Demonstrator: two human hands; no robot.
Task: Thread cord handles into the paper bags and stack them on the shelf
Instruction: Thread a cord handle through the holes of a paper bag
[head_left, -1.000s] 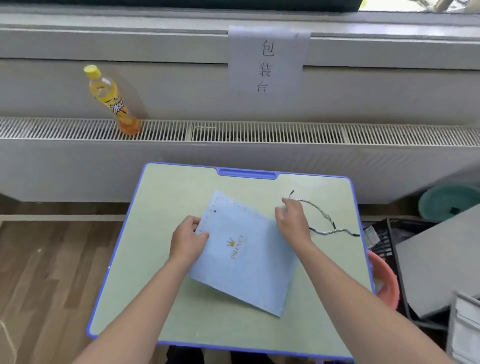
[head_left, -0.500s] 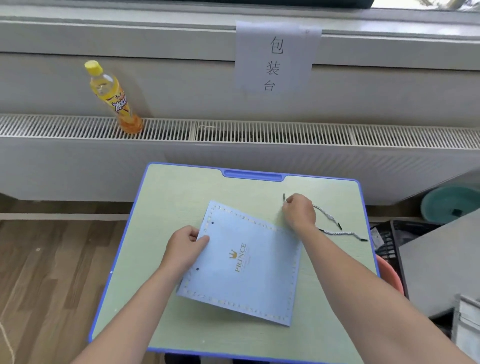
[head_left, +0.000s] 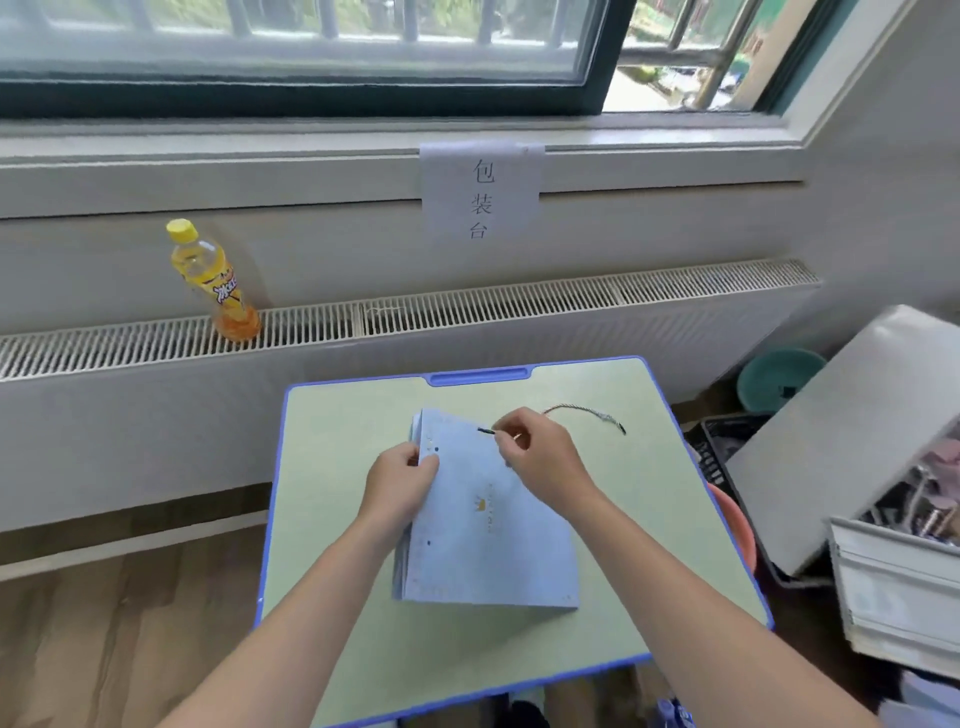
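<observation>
Paper bag: pale blue, folded flat, lying mid-desk on the green desk top; its punched edge faces 9 o'clock and is lifted slightly.
Left hand: thumb and fingers pinch the bag's edge beside the upper hole.
Right hand: fingertips pinch the cord handle just behind its black tip, which points toward 9 o'clock, near the hole but not in it.
Cord: the rest trails toward 2 o'clock on the desk.
Handling, bag: judged light, thin, easily creased; hold close to the hole.
Handling, cord: judged limp; only the stiff tip steers, so grip it there.
Bottle: on the radiator grille, 11 o'clock.
</observation>
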